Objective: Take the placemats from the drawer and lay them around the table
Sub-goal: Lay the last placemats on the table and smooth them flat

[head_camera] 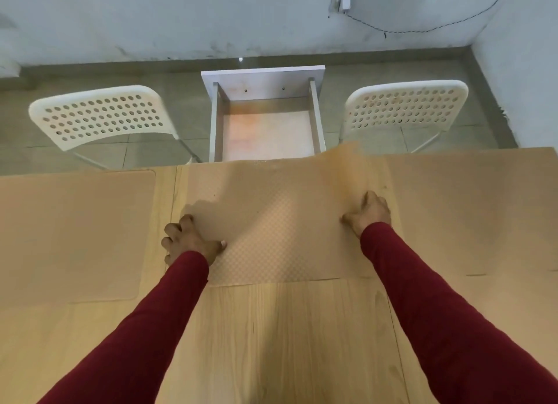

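The see-through placemat (271,219) is hard to see against the wooden table (271,328); its far right corner looks blurry and lifted near the open drawer (265,131); the left hand (190,240) curls its fingers on the mat's left edge; the right hand (368,213) pinches the right edge; both arms in red sleeves (447,313) reach forward; another placemat (72,237) lies flat at the left.
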